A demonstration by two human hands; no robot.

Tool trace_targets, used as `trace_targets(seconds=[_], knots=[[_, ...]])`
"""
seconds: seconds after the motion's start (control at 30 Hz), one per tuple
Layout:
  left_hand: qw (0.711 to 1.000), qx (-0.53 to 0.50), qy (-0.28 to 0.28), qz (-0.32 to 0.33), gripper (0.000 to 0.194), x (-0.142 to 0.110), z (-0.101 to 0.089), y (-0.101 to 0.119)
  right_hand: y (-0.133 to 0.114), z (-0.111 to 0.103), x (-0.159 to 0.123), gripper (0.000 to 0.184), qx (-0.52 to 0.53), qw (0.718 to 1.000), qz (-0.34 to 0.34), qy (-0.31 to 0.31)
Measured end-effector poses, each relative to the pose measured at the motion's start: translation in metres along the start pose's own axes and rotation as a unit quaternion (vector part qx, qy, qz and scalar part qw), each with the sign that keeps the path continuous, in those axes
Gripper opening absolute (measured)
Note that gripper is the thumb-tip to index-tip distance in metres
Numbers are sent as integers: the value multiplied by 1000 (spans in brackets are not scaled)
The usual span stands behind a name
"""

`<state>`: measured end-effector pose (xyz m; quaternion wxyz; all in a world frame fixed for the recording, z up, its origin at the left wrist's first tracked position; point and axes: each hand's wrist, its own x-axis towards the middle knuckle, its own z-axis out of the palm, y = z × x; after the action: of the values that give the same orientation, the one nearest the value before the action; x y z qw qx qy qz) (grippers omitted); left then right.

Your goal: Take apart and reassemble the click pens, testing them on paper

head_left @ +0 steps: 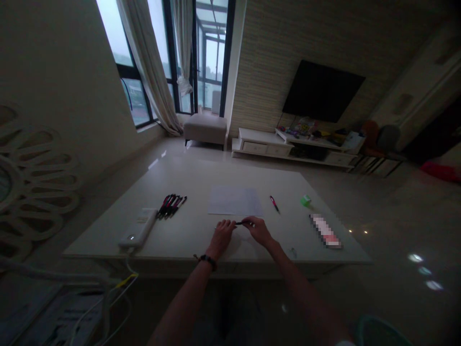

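Note:
Just above the table's near edge, my left hand (223, 235) and my right hand (259, 231) are close together. Between them runs a thin dark pen (239, 223). The right fingers pinch one end of it. My left fingers are closed round the other end, and they hide most of that part. Beyond the hands lies a flat sheet of white paper (226, 201). A single red and black pen (274, 204) rests to the right of the paper. Several similar pens (172, 206) lie in a bunch at the left.
A white power strip (139, 228) with a cord sits on the left of the white table (194, 245). On the right are a small green object (306, 200) and a blurred-out flat item (326, 231). A small clear piece (293, 251) lies near the front edge.

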<state>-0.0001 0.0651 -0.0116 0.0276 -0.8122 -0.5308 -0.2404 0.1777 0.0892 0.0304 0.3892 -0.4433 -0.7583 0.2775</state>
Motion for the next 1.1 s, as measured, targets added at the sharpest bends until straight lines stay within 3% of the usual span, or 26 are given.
trace_targets(seconds=[0.1, 0.2, 0.4, 0.57, 0.67, 0.8, 0.93, 1.1], knots=[[999, -36, 20, 1, 27, -1, 3, -1, -1, 4, 4, 18, 11, 999, 18, -24], [999, -41, 23, 10, 22, -1, 5, -3, 0, 7, 7, 19, 39, 997, 50, -42], [1000, -11, 11, 23, 13, -1, 3, -3, 4, 15, 5, 45, 83, 981, 165, -68], [1000, -18, 6, 25, 14, -1, 0, -1, 2, 13, -3, 43, 63, 992, 95, -57], [999, -30, 3, 29, 15, -1, -3, 1, 3, 14, -6, 53, 62, 990, 117, -50], [999, -33, -3, 24, 14, 0, -4, 2, 5, 18, -8, 43, 94, 988, 110, -43], [999, -39, 0, 32, 14, -1, -1, 1, 5, 21, -9, 49, 69, 989, 130, -25], [998, -41, 6, 39, 11, -3, -1, 2, 2, 21, -10, 44, 36, 995, 96, -3]])
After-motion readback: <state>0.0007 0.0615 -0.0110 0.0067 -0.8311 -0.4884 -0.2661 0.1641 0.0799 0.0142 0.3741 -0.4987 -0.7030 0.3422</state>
